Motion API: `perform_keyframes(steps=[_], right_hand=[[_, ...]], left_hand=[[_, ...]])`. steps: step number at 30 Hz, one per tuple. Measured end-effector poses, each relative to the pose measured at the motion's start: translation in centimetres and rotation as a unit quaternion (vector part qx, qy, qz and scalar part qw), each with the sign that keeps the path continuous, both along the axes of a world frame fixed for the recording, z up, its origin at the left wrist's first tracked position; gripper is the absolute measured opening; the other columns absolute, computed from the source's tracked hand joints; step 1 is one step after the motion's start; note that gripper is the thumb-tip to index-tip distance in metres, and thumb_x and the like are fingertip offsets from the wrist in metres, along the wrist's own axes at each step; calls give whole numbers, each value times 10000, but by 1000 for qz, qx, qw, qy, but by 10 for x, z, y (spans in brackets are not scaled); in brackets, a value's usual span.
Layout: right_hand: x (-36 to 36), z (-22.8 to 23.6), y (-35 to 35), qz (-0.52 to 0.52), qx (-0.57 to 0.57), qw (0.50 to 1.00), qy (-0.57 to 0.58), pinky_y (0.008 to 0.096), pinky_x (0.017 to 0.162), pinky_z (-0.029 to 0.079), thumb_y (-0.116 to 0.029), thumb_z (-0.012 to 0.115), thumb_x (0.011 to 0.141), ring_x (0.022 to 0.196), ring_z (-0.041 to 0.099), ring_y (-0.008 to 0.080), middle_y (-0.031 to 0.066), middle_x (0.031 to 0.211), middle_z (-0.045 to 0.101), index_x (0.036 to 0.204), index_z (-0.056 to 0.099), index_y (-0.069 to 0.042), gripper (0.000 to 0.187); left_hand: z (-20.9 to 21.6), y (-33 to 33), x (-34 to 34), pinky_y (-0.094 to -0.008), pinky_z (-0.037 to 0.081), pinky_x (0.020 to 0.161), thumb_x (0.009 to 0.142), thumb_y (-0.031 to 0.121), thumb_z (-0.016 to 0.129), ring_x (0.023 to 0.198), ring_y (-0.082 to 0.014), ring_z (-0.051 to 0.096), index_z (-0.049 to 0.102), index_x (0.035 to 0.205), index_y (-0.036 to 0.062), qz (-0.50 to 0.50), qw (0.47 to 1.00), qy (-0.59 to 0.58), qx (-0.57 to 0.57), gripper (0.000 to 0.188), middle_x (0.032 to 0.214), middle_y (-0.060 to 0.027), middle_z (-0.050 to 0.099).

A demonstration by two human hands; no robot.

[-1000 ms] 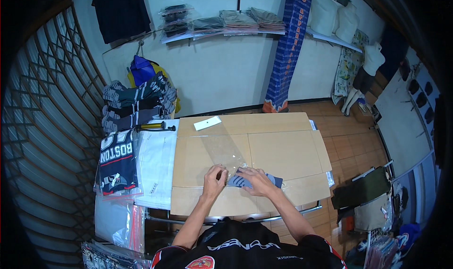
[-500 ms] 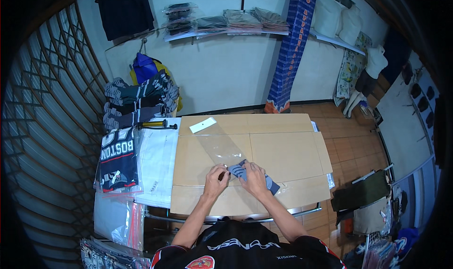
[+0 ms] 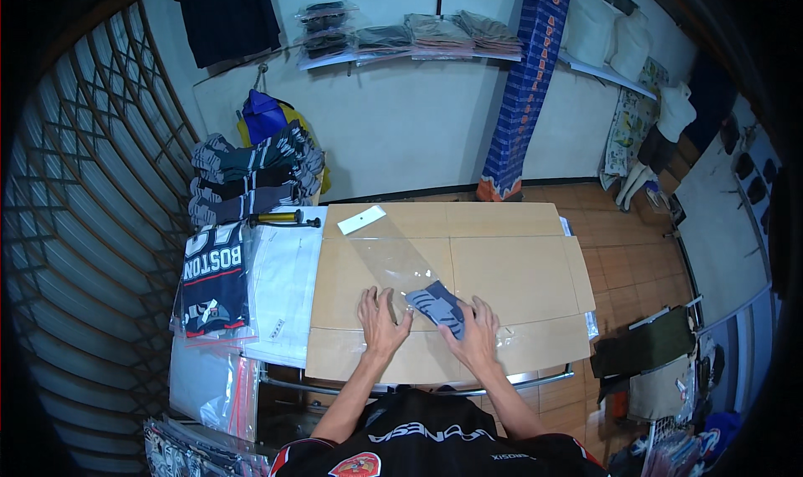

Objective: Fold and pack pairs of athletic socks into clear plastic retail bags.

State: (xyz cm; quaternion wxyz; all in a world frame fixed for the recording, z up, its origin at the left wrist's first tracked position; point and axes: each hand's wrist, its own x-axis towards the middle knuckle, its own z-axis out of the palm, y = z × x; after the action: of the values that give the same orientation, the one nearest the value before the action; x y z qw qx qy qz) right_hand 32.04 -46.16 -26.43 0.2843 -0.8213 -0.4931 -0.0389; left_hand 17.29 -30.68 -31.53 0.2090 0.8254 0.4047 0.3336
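Note:
A folded blue-grey sock point(image 3: 435, 303) with a lighter pattern lies slanted on the cardboard. Its upper end meets the lower end of a clear plastic bag point(image 3: 389, 255) with a white header; I cannot tell whether it is inside. My right hand point(image 3: 475, 336) grips the sock's lower right end, thumb and fingers around its edge. On the other side, my left hand point(image 3: 385, 325) is open beside the bag's lower end, its fingers curved and apart, with nothing visible in them.
Flattened cardboard point(image 3: 519, 268) covers the table. To the left are a bagged dark jersey point(image 3: 213, 289), a black-and-yellow hand pump point(image 3: 280, 218) and a stack of folded knitwear point(image 3: 251, 176). A metal rail point(image 3: 535, 378) runs along the near edge.
My left hand has drawn back from the sock and opened. The right hand has shifted right and down along it, uncovering more of the sock. The view has shifted slightly.

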Motion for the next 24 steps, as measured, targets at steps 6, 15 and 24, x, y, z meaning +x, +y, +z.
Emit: perform_keyframes(steps=[6, 15, 24], right_hand=[[-9, -17, -22, -2, -34, 999, 36, 557, 1087, 331, -373, 792, 845, 1340, 445, 420, 266, 1437, 471, 1430, 532, -51, 717], [-18, -29, 15, 11, -1, 999, 38, 545, 1088, 348, -341, 782, 867, 1331, 450, 427, 274, 1416, 479, 1430, 529, -43, 686], [-17, -29, 41, 41, 38, 997, 49, 567, 1100, 354, -260, 802, 858, 1298, 454, 489, 323, 1405, 465, 1435, 506, -8, 696]], left_hand=[[-4, 5, -1, -590, 238, 1175, 810, 338, 781, 1414, -466, 360, 526, 1382, 5, -26, 999, 32, -5, 709, 1454, -258, 470], [0, 7, 0, -563, 237, 1186, 816, 347, 791, 1417, -421, 393, 507, 1406, -3, -36, 999, 35, -19, 742, 1454, -224, 517], [4, 5, -1, -535, 256, 1185, 810, 286, 811, 1396, -434, 409, 481, 1412, -14, -39, 999, 28, -13, 749, 1436, -242, 526]])
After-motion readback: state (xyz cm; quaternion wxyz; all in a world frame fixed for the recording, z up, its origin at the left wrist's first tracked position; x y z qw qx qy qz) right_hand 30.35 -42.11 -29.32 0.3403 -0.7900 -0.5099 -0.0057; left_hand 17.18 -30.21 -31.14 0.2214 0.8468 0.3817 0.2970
